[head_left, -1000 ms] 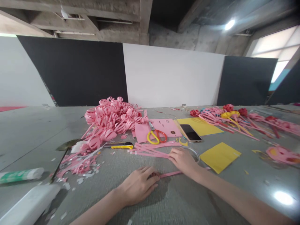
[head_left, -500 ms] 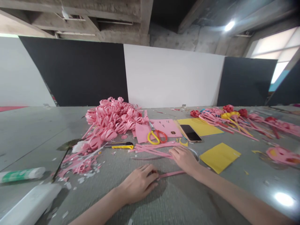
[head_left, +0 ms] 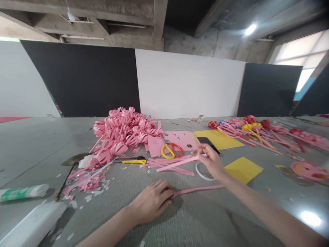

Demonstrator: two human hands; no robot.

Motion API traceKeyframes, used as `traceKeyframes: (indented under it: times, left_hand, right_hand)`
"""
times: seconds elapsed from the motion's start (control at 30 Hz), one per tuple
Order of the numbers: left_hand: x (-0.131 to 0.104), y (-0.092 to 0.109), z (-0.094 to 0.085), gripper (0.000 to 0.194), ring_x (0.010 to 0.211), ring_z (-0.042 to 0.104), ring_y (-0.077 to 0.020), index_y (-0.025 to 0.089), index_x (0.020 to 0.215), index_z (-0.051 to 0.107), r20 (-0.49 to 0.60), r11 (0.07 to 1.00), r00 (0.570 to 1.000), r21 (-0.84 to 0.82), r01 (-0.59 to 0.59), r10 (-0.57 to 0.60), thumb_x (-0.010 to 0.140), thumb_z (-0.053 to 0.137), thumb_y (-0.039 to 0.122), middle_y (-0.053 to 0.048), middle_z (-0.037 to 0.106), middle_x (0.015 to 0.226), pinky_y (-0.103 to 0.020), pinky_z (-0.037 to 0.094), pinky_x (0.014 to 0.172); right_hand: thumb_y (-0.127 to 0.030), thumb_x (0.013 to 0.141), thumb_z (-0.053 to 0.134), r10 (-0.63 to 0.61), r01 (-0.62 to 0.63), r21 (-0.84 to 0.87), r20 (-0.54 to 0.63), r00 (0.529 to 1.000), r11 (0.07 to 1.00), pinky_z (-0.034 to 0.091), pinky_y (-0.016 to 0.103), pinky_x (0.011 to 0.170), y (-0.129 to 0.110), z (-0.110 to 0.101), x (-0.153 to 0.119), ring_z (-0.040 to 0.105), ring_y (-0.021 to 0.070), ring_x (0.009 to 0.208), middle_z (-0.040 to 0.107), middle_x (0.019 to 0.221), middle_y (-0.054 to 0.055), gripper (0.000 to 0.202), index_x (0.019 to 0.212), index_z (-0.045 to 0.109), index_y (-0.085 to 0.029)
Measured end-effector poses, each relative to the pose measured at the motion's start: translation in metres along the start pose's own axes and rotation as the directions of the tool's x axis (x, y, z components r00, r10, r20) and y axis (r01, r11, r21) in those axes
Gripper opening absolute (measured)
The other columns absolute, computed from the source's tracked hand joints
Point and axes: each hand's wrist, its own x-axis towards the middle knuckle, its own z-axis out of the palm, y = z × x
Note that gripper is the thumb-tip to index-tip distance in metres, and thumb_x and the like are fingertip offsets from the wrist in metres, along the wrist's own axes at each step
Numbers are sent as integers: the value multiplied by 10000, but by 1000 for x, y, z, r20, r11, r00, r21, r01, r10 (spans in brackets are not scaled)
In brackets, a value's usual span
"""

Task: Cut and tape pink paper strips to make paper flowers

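Note:
My left hand (head_left: 154, 199) rests on the grey surface, its fingers closed on the left end of a pink paper strip (head_left: 197, 189) that runs right beneath my right forearm. My right hand (head_left: 209, 159) is raised near the phone (head_left: 208, 144), pinching the right end of another pink strip (head_left: 177, 163). That strip slants down to the left over several loose pink strips (head_left: 183, 171). A white tape ring (head_left: 202, 174) lies just below my right hand. Scissors (head_left: 168, 151) with yellow and red handles lie on pink paper (head_left: 186, 139).
A heap of pink paper loops (head_left: 123, 128) stands back left, with a yellow cutter (head_left: 133, 160) before it. At left lie a green-white tube (head_left: 23, 192) and a white box (head_left: 33, 223). Yellow paper (head_left: 244, 169) and coloured strips (head_left: 250, 127) lie right.
My right hand has risen and moved slightly right, lifting the end of one pink strip from the loose strips. The tape ring shows more fully. My left hand stays put.

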Motion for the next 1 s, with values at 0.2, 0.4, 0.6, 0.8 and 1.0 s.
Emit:
traceKeyframes:
  times: [0.2, 0.4, 0.6, 0.8, 1.0]
  left_hand:
    - [0, 1, -1, 221, 859, 485, -158, 205, 996, 509, -20, 1000, 1000, -9, -11, 11, 831, 361, 199, -49, 508, 946, -268, 415, 740]
    - [0, 2, -1, 219, 870, 485, -159, 203, 991, 504, -13, 1000, 1000, -20, -2, 2, 820, 371, 177, -46, 507, 964, -274, 410, 762]
    - [-1, 2, -2, 215, 874, 485, -161, 205, 983, 504, 1, 999, 1000, -45, 11, -11, 812, 379, 171, -48, 503, 977, -274, 409, 762]
    - [7, 4, -2, 174, 830, 503, -136, 200, 957, 507, -160, 916, 960, -368, 158, -230, 804, 425, 214, -38, 510, 925, -249, 413, 746]
    - [18, 7, 8, 116, 673, 517, -128, 172, 776, 549, -196, 796, 867, -525, 302, -458, 782, 447, 228, -9, 546, 740, -216, 397, 612]
  right_hand:
    - [-166, 701, 485, 61, -47, 326, -31, 998, 944, 422, 274, 600, 4, 4, 0, 459, 70, 503, 385, 652, -80, 215, 863, 367, -242]
    - [-239, 733, 497, 64, -84, 149, 130, 989, 985, 415, 232, 502, 2, 10, -2, 497, 68, 497, 412, 731, -50, 190, 865, 362, -220]
    - [-245, 720, 559, 153, -176, 100, 206, 967, 979, 449, 252, 564, 3, 15, -8, 616, 138, 599, 537, 696, -43, 295, 941, 365, -211]
    - [-230, 731, 551, 132, -118, -69, 277, 952, 991, 465, 252, 591, 6, 39, -32, 594, 128, 582, 590, 638, -29, 60, 734, 504, -193]
    - [-144, 713, 562, 70, -26, -146, 303, 950, 989, 473, 276, 647, 3, 64, -56, 610, 143, 657, 629, 705, -27, 272, 947, 440, -211]
